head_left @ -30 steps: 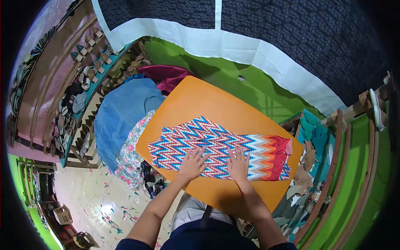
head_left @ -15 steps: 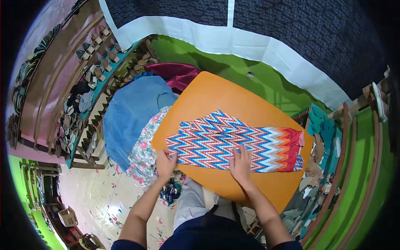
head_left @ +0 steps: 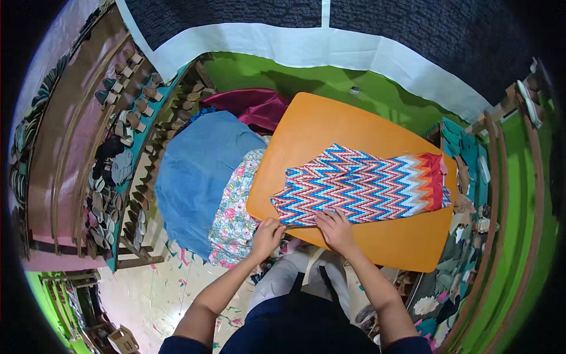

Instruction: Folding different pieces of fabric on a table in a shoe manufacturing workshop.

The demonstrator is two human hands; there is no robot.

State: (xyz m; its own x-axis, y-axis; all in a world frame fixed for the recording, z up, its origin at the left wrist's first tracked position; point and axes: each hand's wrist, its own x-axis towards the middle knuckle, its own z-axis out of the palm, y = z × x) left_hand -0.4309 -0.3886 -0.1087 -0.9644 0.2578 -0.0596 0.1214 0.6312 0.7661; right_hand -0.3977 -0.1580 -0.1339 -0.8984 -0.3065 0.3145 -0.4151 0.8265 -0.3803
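Observation:
A folded garment (head_left: 359,184) lies flat on the orange table (head_left: 336,121). Its zigzags run blue, red and white, turning orange and red at the right end. My left hand (head_left: 268,237) is at the garment's near left corner, thumb and fingers pinched on the edge. Part of that grip is hidden behind the fingers. Further right along the same near edge, my right hand (head_left: 336,231) rests palm down on the cloth with its fingers stretched out.
Left of the table are a draped blue cloth (head_left: 203,171) and a flowered cloth (head_left: 236,221). Dark red satin (head_left: 256,106) lies behind them. A rack (head_left: 138,141) of shoes and wooden blocks stands far left. Scraps (head_left: 460,253) fill the right side.
My view has turned, so the table and garment appear shifted. My right hand has slid left along the near edge, closer to my left hand, which stays near the left corner.

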